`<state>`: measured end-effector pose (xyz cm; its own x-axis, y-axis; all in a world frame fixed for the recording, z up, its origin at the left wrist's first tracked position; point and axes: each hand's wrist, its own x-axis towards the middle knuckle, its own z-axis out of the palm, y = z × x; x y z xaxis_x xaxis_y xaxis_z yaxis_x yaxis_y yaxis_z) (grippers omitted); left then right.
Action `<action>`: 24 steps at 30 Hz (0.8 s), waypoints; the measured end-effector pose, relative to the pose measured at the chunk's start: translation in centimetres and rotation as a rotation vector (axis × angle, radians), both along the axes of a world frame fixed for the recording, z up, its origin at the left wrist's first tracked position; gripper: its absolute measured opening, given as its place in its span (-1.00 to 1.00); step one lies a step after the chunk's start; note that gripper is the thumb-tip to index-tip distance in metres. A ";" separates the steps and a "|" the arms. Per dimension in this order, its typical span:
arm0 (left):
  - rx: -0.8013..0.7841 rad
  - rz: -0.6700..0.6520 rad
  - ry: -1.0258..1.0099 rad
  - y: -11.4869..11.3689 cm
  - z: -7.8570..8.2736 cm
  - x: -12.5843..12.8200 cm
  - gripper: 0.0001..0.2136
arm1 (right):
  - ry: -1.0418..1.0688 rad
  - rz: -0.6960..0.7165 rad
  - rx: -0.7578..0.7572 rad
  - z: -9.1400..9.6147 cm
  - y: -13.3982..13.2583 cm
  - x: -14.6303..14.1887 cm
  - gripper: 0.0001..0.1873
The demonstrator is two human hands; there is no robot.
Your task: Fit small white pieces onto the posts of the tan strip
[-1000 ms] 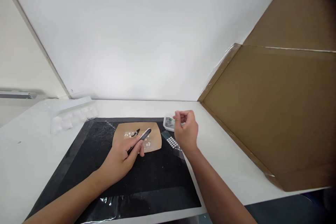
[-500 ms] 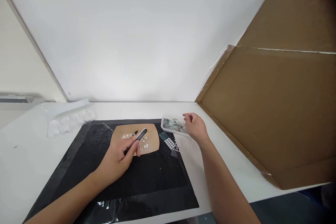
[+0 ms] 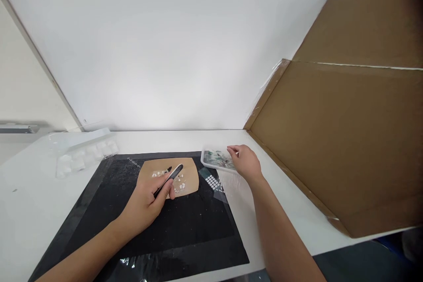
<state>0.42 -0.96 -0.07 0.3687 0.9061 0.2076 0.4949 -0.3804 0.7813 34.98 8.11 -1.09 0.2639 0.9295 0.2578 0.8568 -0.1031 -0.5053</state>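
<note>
My left hand (image 3: 145, 200) is closed round a slim black bar with a white edge (image 3: 177, 171); I cannot tell its exact kind. It hangs over a tan rounded board (image 3: 192, 176) that carries small white pieces (image 3: 182, 185) and a small black item (image 3: 169, 168), partly hidden by the hand. On the right, my right hand (image 3: 246, 163) hovers at the right side of a shallow white tray (image 3: 202, 159) filled with clear, greenish and dark bits. Its thumb and forefinger are pinched together, and whatever lies between them is too small to make out.
A black mat (image 3: 185, 233) covers much of the white table (image 3: 23, 211). Beside the board lies a sheet of white dots (image 3: 213, 182). A clear plastic compartment box (image 3: 86, 156) stands at the left. Large cardboard panels (image 3: 346, 141) rise at the right, and a white wall (image 3: 158, 53) behind.
The view has shifted slightly. My right hand's fingers have dipped a little and drawn closer together at the tray. My left hand keeps its hold on the black bar.
</note>
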 end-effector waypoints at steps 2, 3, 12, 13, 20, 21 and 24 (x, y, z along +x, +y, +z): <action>0.002 0.000 0.003 0.0 0.0 0.1 -0.64 | -0.023 -0.004 0.006 0.0 0.0 0.0 -0.61; 0.001 -0.001 0.003 0.1 0.1 0.1 -0.64 | -0.030 -0.006 0.008 0.0 0.0 0.1 -0.59; 0.002 -0.007 0.000 0.0 0.2 0.1 -0.64 | -0.029 -0.027 0.090 0.4 0.0 -0.1 -0.63; 0.004 -0.008 -0.002 0.0 0.2 0.1 -0.64 | -0.022 -0.029 0.105 0.4 -0.1 -0.1 -0.65; -0.006 -0.003 0.003 0.0 0.1 0.1 -0.64 | 0.045 -0.027 0.186 1.0 -0.5 -0.3 -0.71; -0.006 -0.002 0.003 0.0 0.1 0.1 -0.65 | 0.064 -0.033 0.183 1.1 -0.5 -0.2 -0.71; 0.001 -0.001 0.003 0.1 0.1 0.1 -0.65 | 0.112 -0.063 0.141 1.3 -0.5 -0.1 -0.71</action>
